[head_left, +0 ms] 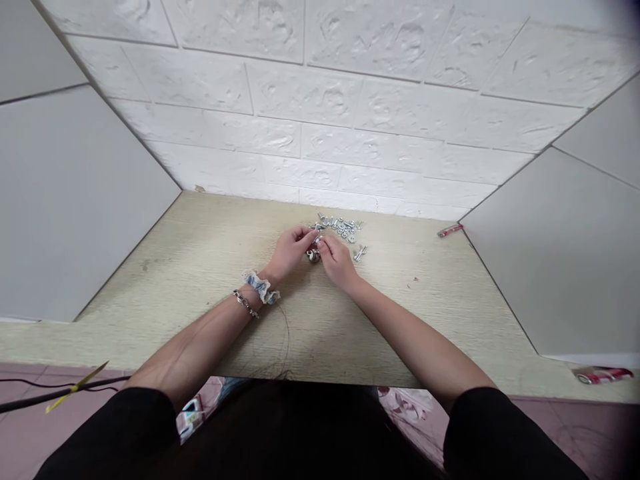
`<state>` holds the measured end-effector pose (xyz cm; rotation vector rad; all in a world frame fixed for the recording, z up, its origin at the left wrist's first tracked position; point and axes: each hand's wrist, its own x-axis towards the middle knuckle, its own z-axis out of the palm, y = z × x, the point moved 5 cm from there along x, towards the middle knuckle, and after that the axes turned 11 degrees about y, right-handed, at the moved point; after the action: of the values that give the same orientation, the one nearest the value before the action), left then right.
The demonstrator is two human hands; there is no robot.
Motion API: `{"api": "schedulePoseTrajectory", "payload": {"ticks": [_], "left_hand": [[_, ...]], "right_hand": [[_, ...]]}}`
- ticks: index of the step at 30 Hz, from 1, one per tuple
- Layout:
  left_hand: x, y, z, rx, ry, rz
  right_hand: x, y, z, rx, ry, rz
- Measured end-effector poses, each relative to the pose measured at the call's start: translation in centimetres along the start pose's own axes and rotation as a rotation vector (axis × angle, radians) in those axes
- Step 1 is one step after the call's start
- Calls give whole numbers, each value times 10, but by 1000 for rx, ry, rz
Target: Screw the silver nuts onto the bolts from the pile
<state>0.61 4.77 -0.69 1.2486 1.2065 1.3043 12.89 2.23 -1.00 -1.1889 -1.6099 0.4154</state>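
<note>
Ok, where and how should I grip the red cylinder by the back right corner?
Probably pinch the red cylinder across its middle with the right hand, once free, coming from above and the near left: it lies on its side, with the right panel close to its right end.

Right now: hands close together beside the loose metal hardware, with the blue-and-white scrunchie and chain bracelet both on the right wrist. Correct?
Wrong wrist: the head view shows the blue-and-white scrunchie and chain bracelet on the left. The rest holds: left hand and right hand are close together beside the loose metal hardware.
</note>
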Motion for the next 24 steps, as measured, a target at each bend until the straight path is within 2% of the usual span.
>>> {"api": "schedulePoseTrajectory", "payload": {"ticks": [12,18,24], "left_hand": [[1,2,0,-32,-4,-11],[0,3,0,-3,-6,19],[0,1,2,-35,-10,20]], "right_hand": [[-2,1,0,29,48,31],[-4,3,2,74,10,115],[0,0,-3,13,50,2]]}}
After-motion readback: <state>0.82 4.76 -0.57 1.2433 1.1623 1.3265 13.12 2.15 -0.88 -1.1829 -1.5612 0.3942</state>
